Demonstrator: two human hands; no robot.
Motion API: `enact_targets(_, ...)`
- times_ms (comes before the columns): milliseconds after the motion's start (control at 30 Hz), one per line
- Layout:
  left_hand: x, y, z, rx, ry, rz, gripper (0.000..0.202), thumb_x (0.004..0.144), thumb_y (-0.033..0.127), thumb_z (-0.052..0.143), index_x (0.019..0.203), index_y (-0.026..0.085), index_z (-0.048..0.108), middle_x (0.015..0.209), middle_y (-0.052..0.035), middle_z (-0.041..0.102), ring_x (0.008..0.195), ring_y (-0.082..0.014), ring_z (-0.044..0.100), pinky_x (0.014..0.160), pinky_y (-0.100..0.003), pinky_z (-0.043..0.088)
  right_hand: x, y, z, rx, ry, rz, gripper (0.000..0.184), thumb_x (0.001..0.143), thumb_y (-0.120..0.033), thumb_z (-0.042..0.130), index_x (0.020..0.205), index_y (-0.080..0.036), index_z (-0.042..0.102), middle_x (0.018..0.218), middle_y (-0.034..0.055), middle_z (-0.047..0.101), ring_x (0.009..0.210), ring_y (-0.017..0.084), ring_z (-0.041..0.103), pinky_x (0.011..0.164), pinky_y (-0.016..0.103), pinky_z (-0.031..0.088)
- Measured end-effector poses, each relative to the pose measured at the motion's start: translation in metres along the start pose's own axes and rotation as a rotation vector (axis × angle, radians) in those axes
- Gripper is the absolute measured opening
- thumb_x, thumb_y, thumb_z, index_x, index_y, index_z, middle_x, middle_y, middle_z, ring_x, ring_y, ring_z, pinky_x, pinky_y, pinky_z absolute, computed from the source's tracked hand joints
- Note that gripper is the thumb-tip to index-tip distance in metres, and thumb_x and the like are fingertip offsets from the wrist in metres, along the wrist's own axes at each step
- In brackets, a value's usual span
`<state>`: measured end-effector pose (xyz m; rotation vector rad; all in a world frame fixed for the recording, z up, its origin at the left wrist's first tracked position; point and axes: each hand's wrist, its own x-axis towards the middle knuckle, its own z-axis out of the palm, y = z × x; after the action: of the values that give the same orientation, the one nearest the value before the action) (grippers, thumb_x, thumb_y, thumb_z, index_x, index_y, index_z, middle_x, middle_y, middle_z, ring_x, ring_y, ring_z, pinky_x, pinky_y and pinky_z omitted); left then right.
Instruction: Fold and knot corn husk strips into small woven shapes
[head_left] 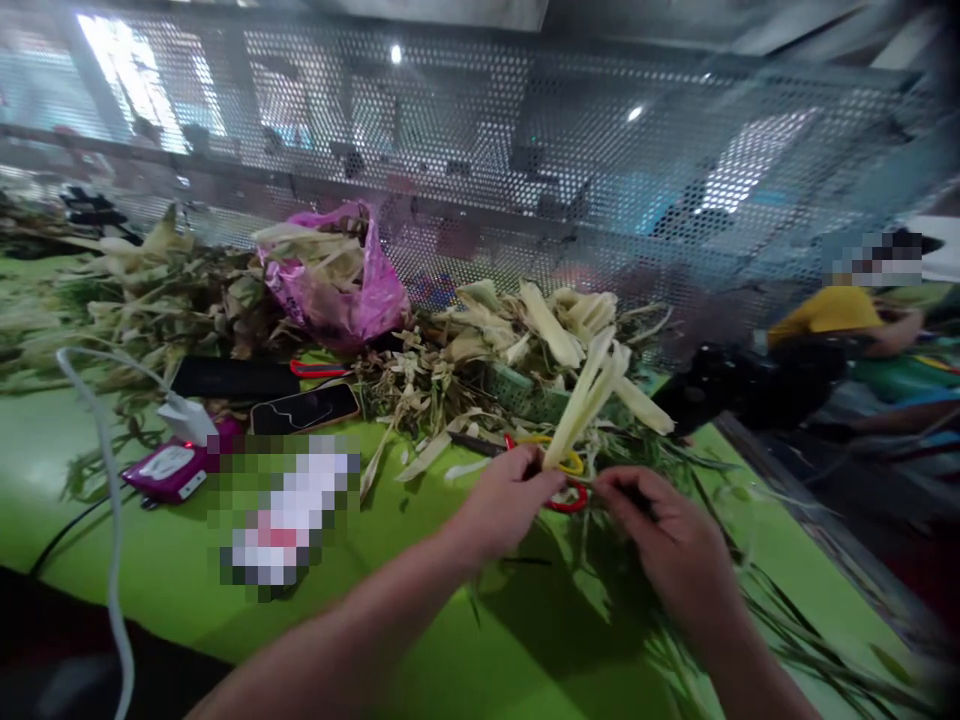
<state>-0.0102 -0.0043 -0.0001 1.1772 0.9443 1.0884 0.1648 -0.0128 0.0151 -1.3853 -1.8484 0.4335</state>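
My left hand is closed round the lower end of a pale bundle of corn husk, which fans out upward and to the right. Close by on the right, my right hand pinches with thumb and forefinger at what looks like a thin strip running to the base of the bundle. The strip is too fine to make out clearly. Behind the hands, red and yellow looped handles, apparently of scissors, lie on the green table, partly covered by my left hand.
Heaped husks lie behind my hands, with dry leaves at the left. A pink plastic bag holds more husk. Phones, a purple power adapter and a white cable lie left. A perforated metal screen stands behind; a person in yellow sits right.
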Motion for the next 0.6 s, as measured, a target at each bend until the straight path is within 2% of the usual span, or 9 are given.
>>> enact_targets(100, 0.004, 0.010, -0.014, 0.087, 0.080, 0.047, 0.008, 0.077, 0.024, 0.056, 0.075, 0.016, 0.057, 0.061, 0.0045, 0.044, 0.055, -0.0084, 0.036, 0.053, -0.023, 0.027, 0.008, 0.005, 0.005, 0.028, -0.034, 0.086, 0.026, 0.084, -0.045, 0.054, 0.080, -0.020, 0.061, 0.056, -0.0024, 0.053, 0.049, 0.014, 0.047, 0.048, 0.025, 0.040)
enact_targets(167, 0.007, 0.017, -0.025, 0.069, 0.167, 0.073, 0.010, 0.075, 0.026, 0.057, 0.072, 0.017, 0.056, 0.058, 0.0053, 0.042, 0.053, -0.0080, 0.035, 0.051, -0.023, 0.025, 0.015, 0.009, 0.008, 0.037, -0.072, 0.124, 0.028, 0.084, -0.046, 0.053, 0.083, -0.019, 0.061, 0.059, -0.0016, 0.056, 0.048, 0.014, 0.048, 0.048, 0.025, 0.041)
enact_targets(267, 0.010, 0.025, -0.041, -0.064, 0.236, 0.068, 0.009, 0.074, 0.023, 0.056, 0.068, 0.016, 0.054, 0.056, 0.0053, 0.043, 0.050, -0.0074, 0.036, 0.050, -0.022, 0.026, 0.025, 0.012, 0.013, -0.034, -0.073, 0.082, 0.029, 0.084, -0.044, 0.053, 0.095, -0.020, 0.063, 0.083, 0.0041, 0.067, 0.061, 0.016, 0.058, 0.058, 0.028, 0.047)
enact_targets(367, 0.011, 0.030, -0.049, -0.192, 0.292, 0.080, 0.009, 0.071, 0.020, 0.056, 0.064, 0.016, 0.051, 0.055, 0.0049, 0.043, 0.048, -0.0064, 0.036, 0.048, -0.022, 0.026, 0.033, 0.010, 0.016, -0.176, -0.056, -0.022, 0.025, 0.086, -0.038, 0.050, 0.102, -0.021, 0.061, 0.099, 0.0066, 0.068, 0.075, 0.019, 0.064, 0.068, 0.031, 0.049)
enact_targets(433, 0.012, 0.031, -0.050, -0.258, 0.304, 0.095, 0.012, 0.070, 0.019, 0.056, 0.060, 0.017, 0.049, 0.054, 0.0049, 0.042, 0.046, -0.0059, 0.035, 0.047, -0.022, 0.025, 0.039, 0.008, 0.018, -0.288, -0.131, -0.091, 0.021, 0.086, -0.032, 0.047, 0.098, -0.022, 0.062, 0.097, 0.0067, 0.069, 0.081, 0.022, 0.065, 0.072, 0.033, 0.049)
enact_targets(500, 0.012, 0.031, -0.050, -0.317, 0.288, 0.083, 0.013, 0.069, 0.018, 0.056, 0.059, 0.017, 0.049, 0.053, 0.0049, 0.041, 0.046, -0.0058, 0.035, 0.047, -0.022, 0.025, 0.045, 0.009, 0.022, -0.407, -0.264, -0.126, 0.020, 0.083, -0.025, 0.048, 0.094, -0.021, 0.064, 0.094, 0.0077, 0.071, 0.085, 0.026, 0.066, 0.074, 0.036, 0.049)
enact_targets(600, 0.015, 0.030, -0.050, -0.356, 0.259, 0.074, 0.016, 0.069, 0.017, 0.059, 0.057, 0.017, 0.048, 0.051, 0.0052, 0.040, 0.045, -0.0055, 0.034, 0.047, -0.022, 0.025, 0.052, 0.013, 0.032, -0.539, -0.440, -0.112, 0.031, 0.076, -0.017, 0.051, 0.104, -0.018, 0.064, 0.103, 0.0125, 0.070, 0.089, 0.028, 0.067, 0.077, 0.036, 0.048)
